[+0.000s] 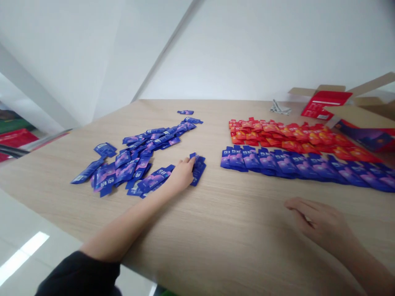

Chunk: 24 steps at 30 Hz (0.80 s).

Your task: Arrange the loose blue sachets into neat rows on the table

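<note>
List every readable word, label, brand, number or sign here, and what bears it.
Row of flat blue-purple sachets: white Chinese characters, possibly "纯粉", too blurred to confirm.
Scattered pile of blue-purple sachets: similar characters; smaller print unreadable.
Open red cardboard box: white print and label, too small to read.
Rows of red-orange sachets: no legible text.
</note>
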Each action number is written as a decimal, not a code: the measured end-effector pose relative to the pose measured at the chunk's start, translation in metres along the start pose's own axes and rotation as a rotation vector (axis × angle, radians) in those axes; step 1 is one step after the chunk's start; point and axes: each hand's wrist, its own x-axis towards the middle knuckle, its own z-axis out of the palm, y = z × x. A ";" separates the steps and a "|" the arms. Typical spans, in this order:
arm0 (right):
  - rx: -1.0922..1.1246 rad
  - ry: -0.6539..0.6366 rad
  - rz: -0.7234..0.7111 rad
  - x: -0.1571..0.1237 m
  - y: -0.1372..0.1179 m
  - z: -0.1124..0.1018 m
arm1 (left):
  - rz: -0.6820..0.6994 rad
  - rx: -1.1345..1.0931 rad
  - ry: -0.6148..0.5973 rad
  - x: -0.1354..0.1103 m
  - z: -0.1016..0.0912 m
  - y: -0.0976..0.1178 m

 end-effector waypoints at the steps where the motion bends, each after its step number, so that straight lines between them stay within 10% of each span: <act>1: 0.031 0.013 -0.002 -0.001 -0.003 -0.001 | -0.020 -0.002 -0.015 0.000 -0.003 0.002; 7: 0.634 -0.096 0.474 0.013 -0.033 -0.013 | 0.058 0.041 0.104 -0.019 -0.036 0.047; 13: 1.475 -0.154 0.859 0.038 -0.062 -0.007 | 0.643 -0.064 0.138 -0.055 -0.038 0.152; 18: 1.380 0.100 1.005 0.021 -0.033 -0.020 | 0.615 -0.649 -0.026 -0.043 -0.039 0.198; 24: 1.009 -0.185 0.700 -0.001 -0.013 -0.055 | 0.385 -1.151 -0.636 -0.008 -0.033 0.236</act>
